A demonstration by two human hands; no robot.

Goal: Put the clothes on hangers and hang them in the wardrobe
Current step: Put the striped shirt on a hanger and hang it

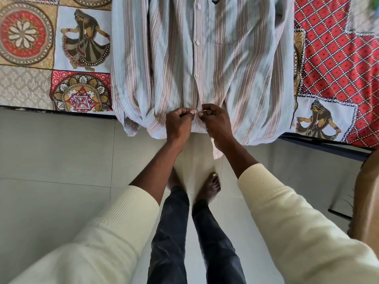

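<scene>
A pale striped button-up shirt (205,64) lies flat, front up, on the bed, its hem hanging over the near edge. White buttons run down its middle and a chest pocket sits at upper right. My left hand (178,124) pinches the left side of the button strip near the hem. Just to its right, my right hand (215,121) pinches the other side of the strip, fingertips almost meeting the left hand's. No hanger or wardrobe is in view.
The bed carries a patchwork cover (61,58) with red medallions and dancer figures, running left and right of the shirt. Grey floor tiles (61,160) spread below, with my bare feet on them. A brown wooden object (367,197) stands at the right edge.
</scene>
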